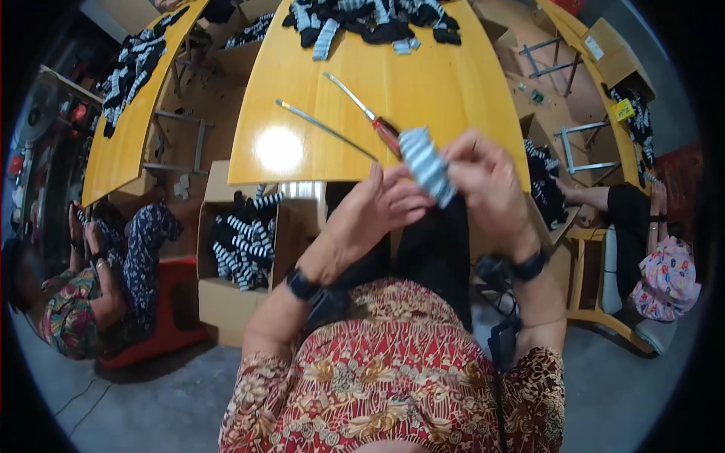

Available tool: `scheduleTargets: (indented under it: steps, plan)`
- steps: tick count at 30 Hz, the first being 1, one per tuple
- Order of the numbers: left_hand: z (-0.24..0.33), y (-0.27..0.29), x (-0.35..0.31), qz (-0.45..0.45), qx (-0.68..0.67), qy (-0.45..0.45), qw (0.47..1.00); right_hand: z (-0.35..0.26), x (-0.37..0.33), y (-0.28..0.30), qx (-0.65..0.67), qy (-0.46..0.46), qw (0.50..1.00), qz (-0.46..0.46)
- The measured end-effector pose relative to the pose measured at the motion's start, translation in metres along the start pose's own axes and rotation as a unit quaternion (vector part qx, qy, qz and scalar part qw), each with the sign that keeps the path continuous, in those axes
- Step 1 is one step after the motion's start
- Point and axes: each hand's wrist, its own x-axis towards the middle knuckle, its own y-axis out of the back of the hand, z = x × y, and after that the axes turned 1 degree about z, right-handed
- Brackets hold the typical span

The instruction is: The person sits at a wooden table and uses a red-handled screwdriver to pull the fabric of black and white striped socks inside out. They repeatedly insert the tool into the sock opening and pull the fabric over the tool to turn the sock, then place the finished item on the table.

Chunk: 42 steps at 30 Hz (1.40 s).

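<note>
Just past the table's near edge, a small grey-blue and white striped knit piece, like a sock (427, 166), is bunched up and slightly blurred. My right hand (487, 177) has its fingers closed on the right side of it. My left hand (381, 200) is at its lower left, thumb apart from loosely bent fingers; the fingertips reach the fabric. A red-handled screwdriver (387, 134) lies on the table, its handle end partly behind the striped piece. Left of it lies a thin metal rod (321, 125), its near end by my left thumb.
Black and striped socks are piled at the far end of the yellow table (302, 68). A cardboard box (208, 249) of striped socks stands at left, and another sock heap (545, 181) at right. People sit on both sides, near side tables (143, 106) with more socks.
</note>
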Motion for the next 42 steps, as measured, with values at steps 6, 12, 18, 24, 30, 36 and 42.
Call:
scheduleTargets:
  steps: [6,12,18,24,30,36,42]
  plan:
    - [0.006,0.002,0.014,0.082,0.033,-0.034,0.996,0.048,-0.074,-0.027,0.022,-0.12,0.993,-0.001]
    - [0.011,-0.025,0.058,0.107,0.207,-0.026,0.972,0.081,-0.073,-0.014,0.061,-0.06,0.98,0.182]
    - [-0.036,0.001,0.018,0.142,0.291,0.063,0.944,0.116,-0.079,-0.002,0.121,-0.142,0.955,0.232]
    - [-0.046,0.021,0.003,0.195,0.268,0.064,0.941,0.122,-0.082,-0.006,0.11,-0.164,0.962,0.19]
    - [-0.032,0.023,0.003,0.19,0.323,0.041,0.926,0.102,-0.076,-0.013,-0.283,0.087,0.925,0.239]
    - [-0.026,0.021,0.004,0.162,0.327,0.033,0.93,0.088,-0.072,-0.02,-0.449,0.21,0.863,0.096]
    - [-0.023,0.023,-0.001,0.135,0.266,-0.004,0.954,0.092,-0.063,-0.026,-0.42,0.189,0.877,0.139]
